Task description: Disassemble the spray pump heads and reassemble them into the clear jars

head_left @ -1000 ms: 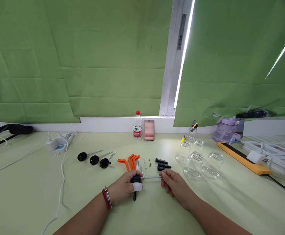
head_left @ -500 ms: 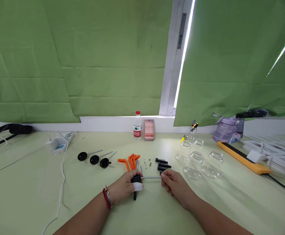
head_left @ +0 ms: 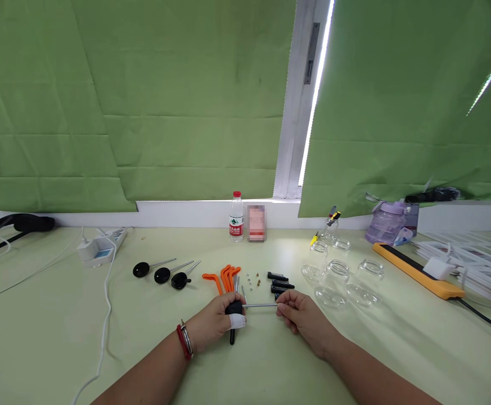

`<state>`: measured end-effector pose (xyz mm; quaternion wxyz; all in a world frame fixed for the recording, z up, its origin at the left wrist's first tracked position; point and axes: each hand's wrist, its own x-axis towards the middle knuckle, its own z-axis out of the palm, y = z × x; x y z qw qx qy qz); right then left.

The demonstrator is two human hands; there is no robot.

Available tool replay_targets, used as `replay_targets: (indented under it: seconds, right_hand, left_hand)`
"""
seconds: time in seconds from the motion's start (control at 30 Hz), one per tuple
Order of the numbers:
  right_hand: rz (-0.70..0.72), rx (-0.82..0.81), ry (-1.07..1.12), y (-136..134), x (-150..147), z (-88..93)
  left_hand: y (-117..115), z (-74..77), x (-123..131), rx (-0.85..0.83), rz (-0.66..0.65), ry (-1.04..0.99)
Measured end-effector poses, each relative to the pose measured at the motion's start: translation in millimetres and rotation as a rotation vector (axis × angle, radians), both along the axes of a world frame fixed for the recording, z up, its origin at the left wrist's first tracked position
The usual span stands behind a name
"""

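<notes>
My left hand [head_left: 220, 315], white tape around its thumb, is closed around a black round cap [head_left: 233, 307]. From the cap a thin metal rod [head_left: 261, 305] runs right, and a black stub shows below the fingers. At the rod's far end, the fingertips of my right hand [head_left: 302, 316] pinch it; the tip is hidden. Just beyond my left hand lie several orange bent handles [head_left: 227, 275] with metal shafts. Small metal and brown parts [head_left: 253, 281] lie scattered between the hands. Black pieces with springs [head_left: 281, 283] lie beyond my right hand.
Three black round caps with rods [head_left: 162, 275] lie at left, near a white cable [head_left: 107, 298] and power strip [head_left: 102, 247]. Several glass jars [head_left: 337, 281] stand at right. Behind are a water bottle [head_left: 237, 218], a purple jug [head_left: 386, 223] and an orange-black bar [head_left: 418, 271].
Almost nothing differs. Both hands keep their grip on the cap and rod, and the view has shifted very slightly.
</notes>
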<state>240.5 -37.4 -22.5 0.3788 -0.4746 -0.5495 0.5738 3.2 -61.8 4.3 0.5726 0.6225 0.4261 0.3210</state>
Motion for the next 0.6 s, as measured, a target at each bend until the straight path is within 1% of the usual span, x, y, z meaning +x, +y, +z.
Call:
replay_targets:
  seconds: [0.3,0.6]
  right_hand:
    - [-0.008,0.003,0.018,0.6,-0.3,0.9]
    - [-0.004,0.023,-0.042,0.1,-0.1,-0.6]
  left_hand:
    - [0.4,0.5,-0.5,0.009,-0.004,0.020]
    - [0.4,1.7,-0.3,0.011,-0.016,0.020]
